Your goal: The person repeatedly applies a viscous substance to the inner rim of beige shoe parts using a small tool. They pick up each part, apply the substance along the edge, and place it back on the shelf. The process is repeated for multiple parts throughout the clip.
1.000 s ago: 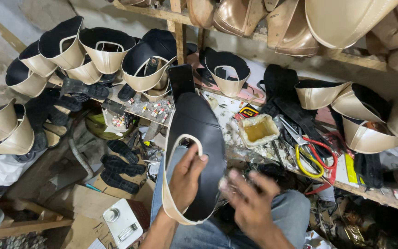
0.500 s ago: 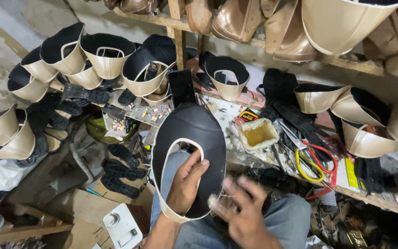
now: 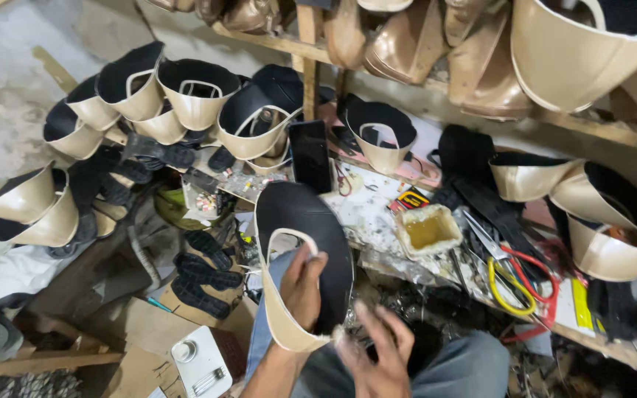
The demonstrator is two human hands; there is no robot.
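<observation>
My left hand (image 3: pixel 302 286) grips a shoe upper (image 3: pixel 311 221), black inside and beige outside, holding it upright over my lap with the fingers through its opening. Just below and to the right, my right hand (image 3: pixel 379 354) hovers with fingers spread at the upper's lower edge; its motion is blurred and I cannot see anything in it. A small open container of yellow glue (image 3: pixel 427 230) sits on the cluttered bench (image 3: pixel 377 214) just right of the upper.
Several finished beige-and-black uppers (image 3: pixel 197 99) hang or lean at the left and right (image 3: pixel 525 180). A dark phone (image 3: pixel 311 156) stands on the bench. Scissors with red and yellow handles (image 3: pixel 514 276) lie at right. Black straps (image 3: pixel 200 269) and cardboard lie lower left.
The upper has risen and tilted slightly in my left hand. My right hand has moved from beside it to its lower edge.
</observation>
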